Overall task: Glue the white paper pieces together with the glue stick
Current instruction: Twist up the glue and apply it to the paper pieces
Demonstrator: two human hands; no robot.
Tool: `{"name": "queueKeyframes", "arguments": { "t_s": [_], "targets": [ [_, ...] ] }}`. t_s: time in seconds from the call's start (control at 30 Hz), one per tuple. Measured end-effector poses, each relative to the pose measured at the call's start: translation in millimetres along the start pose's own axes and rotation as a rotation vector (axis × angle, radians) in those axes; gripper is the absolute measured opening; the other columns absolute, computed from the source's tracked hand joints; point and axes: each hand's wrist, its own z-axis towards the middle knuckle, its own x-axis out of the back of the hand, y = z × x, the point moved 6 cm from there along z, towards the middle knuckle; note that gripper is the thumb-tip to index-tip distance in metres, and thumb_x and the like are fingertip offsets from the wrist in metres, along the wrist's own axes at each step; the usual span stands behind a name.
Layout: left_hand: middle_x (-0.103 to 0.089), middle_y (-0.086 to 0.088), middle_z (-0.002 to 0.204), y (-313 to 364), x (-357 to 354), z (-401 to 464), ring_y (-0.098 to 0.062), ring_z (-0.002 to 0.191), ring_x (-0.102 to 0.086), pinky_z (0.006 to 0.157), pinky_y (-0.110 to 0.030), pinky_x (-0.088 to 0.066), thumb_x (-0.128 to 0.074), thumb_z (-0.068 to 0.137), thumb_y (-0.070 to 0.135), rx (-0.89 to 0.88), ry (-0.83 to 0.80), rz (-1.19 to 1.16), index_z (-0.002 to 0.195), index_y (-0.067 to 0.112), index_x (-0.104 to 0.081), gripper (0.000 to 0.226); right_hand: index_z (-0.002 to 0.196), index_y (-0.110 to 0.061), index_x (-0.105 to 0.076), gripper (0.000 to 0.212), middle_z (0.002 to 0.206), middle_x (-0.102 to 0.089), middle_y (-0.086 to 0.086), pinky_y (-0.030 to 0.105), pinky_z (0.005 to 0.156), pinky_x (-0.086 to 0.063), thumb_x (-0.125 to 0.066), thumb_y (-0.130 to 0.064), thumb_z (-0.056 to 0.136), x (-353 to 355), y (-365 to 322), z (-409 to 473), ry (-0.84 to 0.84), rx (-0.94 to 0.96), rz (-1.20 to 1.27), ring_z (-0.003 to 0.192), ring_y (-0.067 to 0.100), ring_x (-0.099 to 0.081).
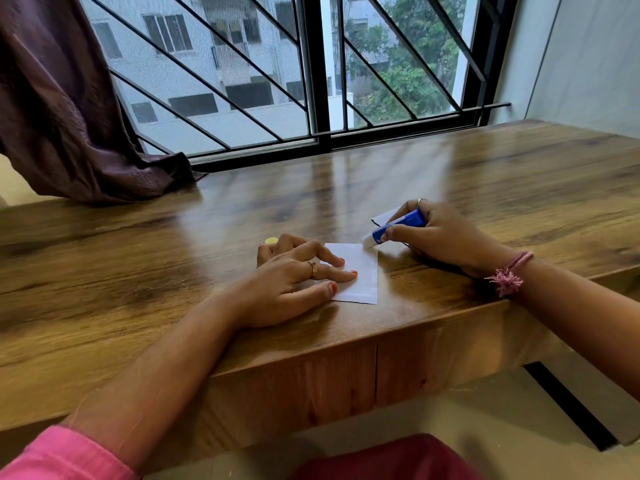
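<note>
1. Wooden table [450,174] under a barred window [311,64]; dark curtain [69,98] draped onto the far left edge. Otherwise nearly bare apart from the task's things, grouped close to the near edge.

2. Left hand [294,275] spread flat, fingers apart, pressing down on the left half of a white paper piece [360,275]. Nothing gripped; simply pinning the sheet so it cannot slide.

3. Right hand [446,237] closed around the glue stick [398,226], thumb and fingers wrapped on the blue barrel, pink thread band on the wrist. Well clear of the left hand, with the paper's right half between them.

4. White paper piece lying flat near the table's front edge, right half and far corner exposed. No glue sheen to be made out on it at this sharpness.

5. Second white paper piece [384,216] mostly hidden behind the right hand and the stick, lying just beyond the first, not joined to it.

6. Glue stick tilted down to the left, pale tip at or just above the far right corner of the pinned sheet; actual contact too blurred to confirm.

7. Small yellow disc [271,240] beyond the left fingers, probably the stick's cap, so the stick looks uncapped.

8. Progress, as a judgement: early. Apparently at the gluing stroke. Left to do: spreading the glue, laying the second piece on, pressing down.
</note>
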Motion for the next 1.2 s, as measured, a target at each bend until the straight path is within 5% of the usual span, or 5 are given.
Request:
{"name": "queueKeyframes", "arguments": {
  "t_s": [0.3,0.53,0.73,1.07,1.2],
  "targets": [
    [-0.047,0.025,0.129,-1.6,0.0,0.7,0.003,0.131,-0.028,0.108,-0.051,-0.025,-0.040,0.091,0.049,0.012,-0.003,-0.009,0.126,0.047,-0.056,0.038,0.076,-0.010,-0.059,0.008,0.041,-0.049,-0.009,0.015,0.039,-0.032,-0.064,-0.013,0.080,5.7,2.8,-1.0,0.047,-0.007,0.068,0.037,0.004,-0.039],
    [-0.047,0.028,0.127,-3.3,-1.0,0.7,0.008,0.126,-0.022,0.101,-0.036,-0.016,-0.039,0.091,0.050,-0.015,0.029,0.034,0.125,0.049,-0.056,0.038,0.078,-0.014,-0.062,0.008,0.046,-0.050,-0.009,0.016,0.039,-0.032,-0.067,-0.018,0.081,4.7,1.4,-0.7,0.075,-0.019,0.062,0.039,0.005,-0.039],
    [-0.046,0.029,0.125,-4.1,-2.1,1.7,0.021,0.120,-0.016,0.094,-0.004,0.000,-0.040,0.093,0.049,-0.059,0.037,0.062,0.125,0.049,-0.056,0.036,0.084,-0.016,-0.064,0.007,0.057,-0.054,0.002,0.021,0.044,-0.035,-0.069,-0.020,0.081,2.0,-2.3,-2.3,0.025,-0.007,0.056,0.047,0.012,-0.043],
    [-0.045,0.033,0.125,-4.5,-2.5,1.9,0.009,0.123,-0.021,0.099,-0.021,-0.003,-0.037,0.091,0.052,-0.030,0.023,0.072,0.122,0.057,-0.052,0.035,0.084,0.001,-0.061,0.016,0.060,-0.049,0.012,0.027,0.048,-0.034,-0.068,-0.012,0.078,5.0,-5.4,-6.9,0.014,0.051,0.012,0.051,0.020,-0.041],
    [-0.046,0.031,0.126,-3.4,-1.9,1.8,0.013,0.123,-0.019,0.097,-0.013,-0.001,-0.038,0.092,0.051,-0.033,0.020,0.061,0.123,0.055,-0.053,0.035,0.081,-0.002,-0.062,0.012,0.056,-0.048,0.005,0.020,0.045,-0.033,-0.069,-0.011,0.078,3.2,-9.0,-8.9,-0.015,0.096,-0.042,0.048,0.012,-0.041]
  ]
}}
